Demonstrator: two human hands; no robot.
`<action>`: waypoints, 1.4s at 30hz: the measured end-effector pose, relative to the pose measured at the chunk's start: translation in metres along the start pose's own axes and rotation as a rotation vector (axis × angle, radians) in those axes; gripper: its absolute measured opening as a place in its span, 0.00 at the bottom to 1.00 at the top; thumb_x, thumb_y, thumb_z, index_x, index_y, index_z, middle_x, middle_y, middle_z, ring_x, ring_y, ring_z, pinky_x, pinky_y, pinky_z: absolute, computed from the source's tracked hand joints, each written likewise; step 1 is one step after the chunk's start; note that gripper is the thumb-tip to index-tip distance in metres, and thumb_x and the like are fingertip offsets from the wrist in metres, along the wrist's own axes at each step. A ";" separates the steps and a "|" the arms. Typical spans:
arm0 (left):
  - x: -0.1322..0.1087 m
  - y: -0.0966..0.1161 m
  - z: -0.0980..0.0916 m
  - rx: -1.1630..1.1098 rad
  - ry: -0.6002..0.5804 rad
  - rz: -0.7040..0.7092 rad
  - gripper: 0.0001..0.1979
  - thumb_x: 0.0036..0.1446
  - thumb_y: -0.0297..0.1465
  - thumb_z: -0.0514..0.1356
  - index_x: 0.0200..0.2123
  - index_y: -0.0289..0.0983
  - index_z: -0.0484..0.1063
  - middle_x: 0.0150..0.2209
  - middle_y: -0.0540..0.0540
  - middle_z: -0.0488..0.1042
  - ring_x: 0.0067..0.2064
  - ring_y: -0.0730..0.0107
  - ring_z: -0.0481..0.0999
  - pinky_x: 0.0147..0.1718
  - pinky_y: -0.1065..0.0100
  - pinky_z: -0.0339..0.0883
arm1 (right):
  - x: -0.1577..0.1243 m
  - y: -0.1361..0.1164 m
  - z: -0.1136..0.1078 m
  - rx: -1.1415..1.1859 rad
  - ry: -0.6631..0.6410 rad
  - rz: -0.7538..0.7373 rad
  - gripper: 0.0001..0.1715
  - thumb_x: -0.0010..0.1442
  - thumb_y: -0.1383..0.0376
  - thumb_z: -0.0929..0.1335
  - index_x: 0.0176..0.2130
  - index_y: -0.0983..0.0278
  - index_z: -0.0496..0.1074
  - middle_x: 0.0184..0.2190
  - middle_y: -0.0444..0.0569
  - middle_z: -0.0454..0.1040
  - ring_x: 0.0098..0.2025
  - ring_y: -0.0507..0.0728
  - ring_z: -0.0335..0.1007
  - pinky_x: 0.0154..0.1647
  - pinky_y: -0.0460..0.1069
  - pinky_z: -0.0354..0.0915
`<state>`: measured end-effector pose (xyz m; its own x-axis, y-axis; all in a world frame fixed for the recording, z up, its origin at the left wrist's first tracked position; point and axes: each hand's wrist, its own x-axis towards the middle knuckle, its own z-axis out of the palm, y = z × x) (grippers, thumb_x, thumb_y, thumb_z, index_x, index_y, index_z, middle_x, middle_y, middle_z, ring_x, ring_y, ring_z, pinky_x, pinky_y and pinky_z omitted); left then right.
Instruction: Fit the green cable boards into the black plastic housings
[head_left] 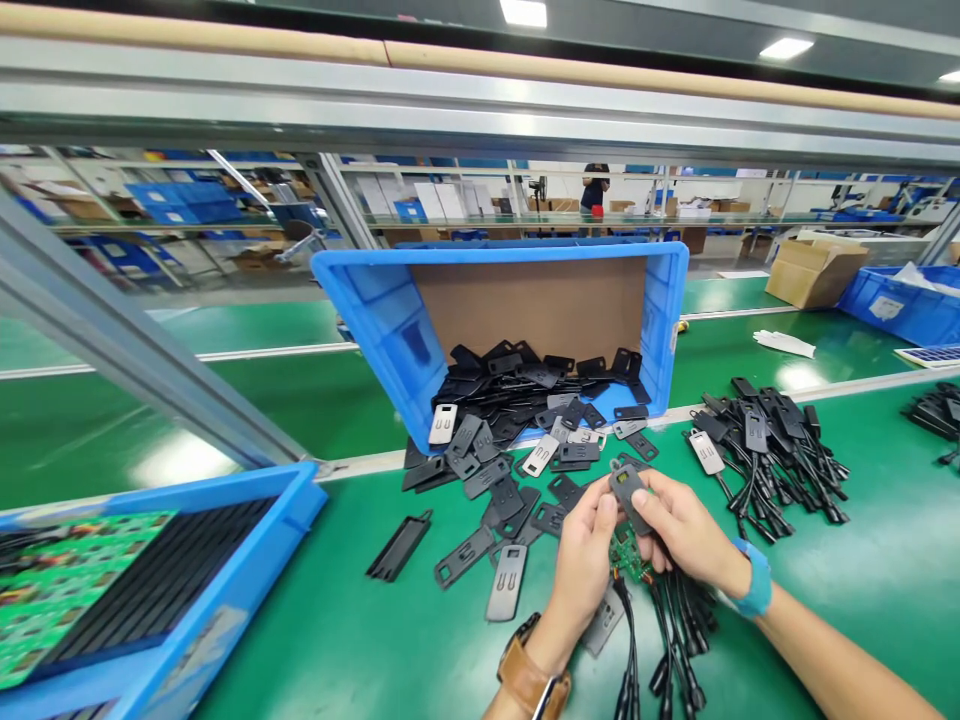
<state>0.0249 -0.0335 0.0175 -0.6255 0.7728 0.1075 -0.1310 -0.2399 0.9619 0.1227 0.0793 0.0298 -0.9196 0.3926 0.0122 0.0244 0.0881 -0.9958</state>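
One dark grey plastic casing [628, 498], a flat, matte rectangle with a small loop at its top end and a window cut near it, is resting tilted between both hands above the counter [322, 630]. The left hand [585, 550] is gripping its left edge with narrowed fingers; the right hand [686, 525] is closing on its other side, the thumb lying across its face. Just below the fingers, green circuit board [628, 556] is showing, and black rubbery cables [679, 640] with thick plug ends are hanging down, too tangled to count. One brown-strapped watch [529, 670] is circling the left wrist and one blue band [756, 580] the right. Ahead, loose flat casings [506, 500], too many to count, are spilling from one tipped blue bin [667, 330] lined with brown cardboard [532, 305]. One hollow black shell [400, 547] is lying apart to the left, near one blue tray [259, 565] carrying green boards [82, 570] and black ribbed strips [165, 580]. To the right, a heap of cabled casings [772, 440] is sprawling; farther back, one white glove [784, 343] and one cardboard box [802, 275] are sitting on the glossy green surface.
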 end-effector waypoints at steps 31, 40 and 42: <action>0.028 -0.015 -0.029 0.155 0.212 0.047 0.29 0.56 0.54 0.58 0.47 0.34 0.72 0.41 0.39 0.79 0.43 0.58 0.78 0.40 0.60 0.73 | 0.052 0.071 -0.140 -1.588 0.721 0.056 0.31 0.65 0.52 0.65 0.64 0.60 0.63 0.66 0.60 0.57 0.69 0.80 0.35 0.61 0.77 0.31; 0.031 -0.012 -0.030 0.153 0.187 0.035 0.32 0.52 0.57 0.60 0.46 0.35 0.72 0.40 0.40 0.79 0.42 0.58 0.78 0.38 0.63 0.75 | 0.029 0.076 -0.206 -1.648 0.736 0.162 0.31 0.66 0.52 0.63 0.65 0.58 0.62 0.67 0.58 0.56 0.69 0.78 0.37 0.61 0.77 0.34; 0.031 -0.011 -0.030 0.166 0.183 0.045 0.32 0.52 0.57 0.60 0.45 0.35 0.73 0.40 0.40 0.80 0.42 0.58 0.79 0.38 0.62 0.75 | 0.019 0.077 -0.226 -1.668 0.731 0.182 0.31 0.67 0.52 0.63 0.65 0.57 0.62 0.67 0.57 0.57 0.69 0.78 0.38 0.62 0.76 0.36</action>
<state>-0.0161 -0.0245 0.0024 -0.7590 0.6402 0.1185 0.0188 -0.1604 0.9869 0.1959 0.3002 -0.0266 -0.5363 0.7352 0.4146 0.8337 0.5382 0.1240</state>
